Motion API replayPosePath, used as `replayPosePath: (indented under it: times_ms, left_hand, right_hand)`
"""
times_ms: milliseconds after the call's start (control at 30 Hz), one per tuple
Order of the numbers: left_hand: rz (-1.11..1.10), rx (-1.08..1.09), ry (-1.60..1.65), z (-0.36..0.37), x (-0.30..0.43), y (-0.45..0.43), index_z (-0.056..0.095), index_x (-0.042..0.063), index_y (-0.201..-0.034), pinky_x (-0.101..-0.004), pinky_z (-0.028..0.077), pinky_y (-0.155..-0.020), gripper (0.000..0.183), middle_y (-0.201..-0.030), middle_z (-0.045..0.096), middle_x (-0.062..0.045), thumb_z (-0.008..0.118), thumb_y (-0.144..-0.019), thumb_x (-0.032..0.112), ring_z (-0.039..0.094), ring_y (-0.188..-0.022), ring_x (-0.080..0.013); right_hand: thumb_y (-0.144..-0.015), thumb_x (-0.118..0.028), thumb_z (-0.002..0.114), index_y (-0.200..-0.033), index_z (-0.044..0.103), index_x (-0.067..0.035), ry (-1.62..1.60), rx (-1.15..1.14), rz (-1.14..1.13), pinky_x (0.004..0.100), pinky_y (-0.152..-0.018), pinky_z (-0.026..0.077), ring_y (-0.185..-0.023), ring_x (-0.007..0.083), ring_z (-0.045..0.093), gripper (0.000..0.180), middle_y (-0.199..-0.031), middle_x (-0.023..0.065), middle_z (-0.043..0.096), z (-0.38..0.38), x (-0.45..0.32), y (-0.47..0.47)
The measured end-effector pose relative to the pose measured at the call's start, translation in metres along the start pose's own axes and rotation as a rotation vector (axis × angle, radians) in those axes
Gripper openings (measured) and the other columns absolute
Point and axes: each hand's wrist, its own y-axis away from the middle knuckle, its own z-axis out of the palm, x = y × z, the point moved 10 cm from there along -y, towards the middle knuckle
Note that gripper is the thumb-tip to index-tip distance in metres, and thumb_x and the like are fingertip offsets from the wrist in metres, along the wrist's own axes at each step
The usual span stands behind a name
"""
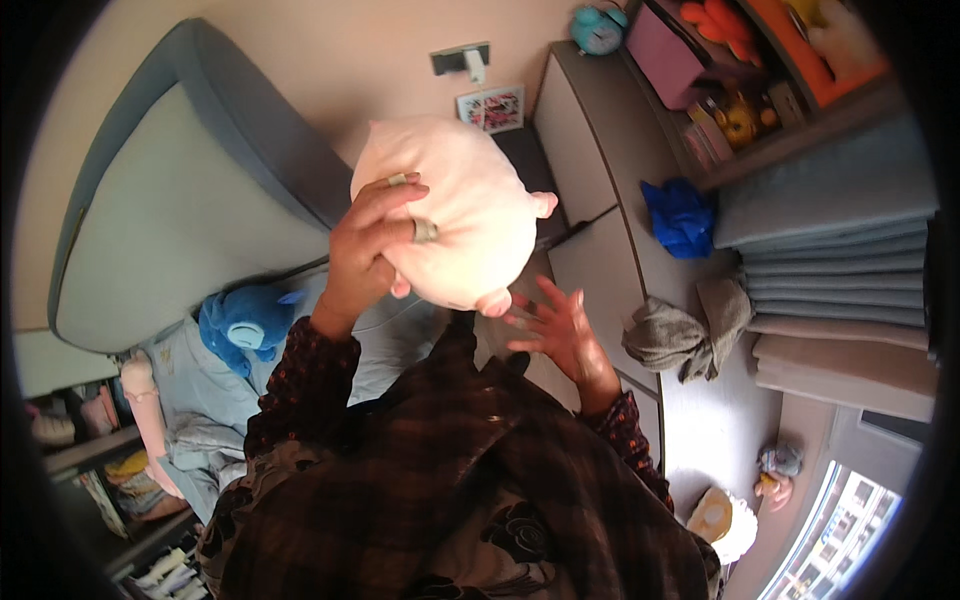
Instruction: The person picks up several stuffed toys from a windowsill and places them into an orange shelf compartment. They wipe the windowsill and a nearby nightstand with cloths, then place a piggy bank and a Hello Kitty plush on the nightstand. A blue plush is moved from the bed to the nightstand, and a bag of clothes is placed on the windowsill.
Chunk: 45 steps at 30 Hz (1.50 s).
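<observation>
A round pale-pink plush toy with small stubby limbs is held up in front of me. My left hand grips its left side, the fingers spread over the soft fabric. Bands, perhaps tape or rings, wrap two of those fingers. Just below and right of the toy, my right hand is slightly blurred, its fingers apart and nothing in it. The fingertips come close to one stubby limb; whether they touch it I cannot tell.
On my left, a blue plush toy sits on the bed below a padded headboard. A low cabinet on the right carries a blue bag-like item and a tied-back curtain. Shelves hold toys.
</observation>
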Motion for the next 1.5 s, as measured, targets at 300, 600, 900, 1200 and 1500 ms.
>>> replayPosePath:
  times_ms: [300, 600, 900, 1200, 1500]
  left_hand:
    - [0.129, -0.121, -0.178, 0.059, 0.051, 0.024, 0.072, 0.008, -0.108, -0.0474, 0.048, -0.097, 0.03, -0.126, 0.061, -0.015, 0.07, -0.079, 0.015, 0.057, -0.115, -0.036]
    - [-0.295, -0.245, 0.081, 0.066, -0.012, 0.043, 0.047, 0.004, -0.142, -0.0433, 0.043, -0.102, 0.071, -0.138, 0.049, -0.018, 0.069, -0.074, 0.003, 0.052, -0.122, -0.0367]
    - [-0.815, -0.435, 0.643, 0.139, -0.036, 0.075, 0.02, 0.003, -0.155, -0.0378, 0.041, -0.104, 0.104, -0.143, 0.042, -0.018, 0.083, -0.077, 0.032, 0.049, -0.126, -0.0246]
    - [-1.134, -0.154, 1.121, 0.158, -0.094, 0.118, 0.036, -0.002, -0.147, -0.0359, 0.041, -0.108, 0.077, -0.133, 0.055, -0.016, 0.064, -0.076, 0.005, 0.052, -0.125, -0.0239]
    - [-0.986, -0.056, 0.963, 0.112, -0.095, 0.071, 0.052, -0.006, -0.132, -0.0364, 0.048, -0.101, 0.052, -0.125, 0.064, -0.015, 0.052, -0.082, 0.009, 0.062, -0.113, -0.0256]
  right_hand:
    - [-0.101, -0.023, 0.054, -0.147, 0.032, 0.006, -0.205, 0.209, -0.214, 0.0401, -0.107, 0.043, -0.128, 0.0279, 0.051, 0.059, -0.143, 0.0179, 0.048, -0.022, -0.019, -0.031]
    - [-0.097, -0.022, 0.062, -0.134, 0.046, 0.008, -0.082, 0.412, -0.26, 0.0341, -0.095, 0.049, -0.113, 0.0224, 0.06, 0.05, -0.126, 0.0146, 0.061, -0.053, -0.026, -0.012]
    - [-0.088, -0.017, 0.078, -0.131, 0.044, 0.005, 0.737, 0.508, -0.537, 0.03, -0.086, 0.051, -0.099, 0.0162, 0.061, 0.059, -0.113, 0.0129, 0.061, -0.005, -0.056, -0.002]
    - [-0.091, -0.014, 0.069, -0.144, 0.039, 0.002, 0.918, 0.228, -0.763, 0.0318, -0.075, 0.055, -0.082, 0.0197, 0.068, 0.063, -0.119, 0.0191, 0.062, 0.054, -0.084, 0.021]
    - [-0.089, -0.008, 0.071, -0.128, 0.056, 0.0, 1.027, 0.571, -0.788, 0.0245, -0.066, 0.052, -0.082, 0.0127, 0.063, 0.042, -0.102, 0.0097, 0.065, -0.007, -0.12, 0.059]
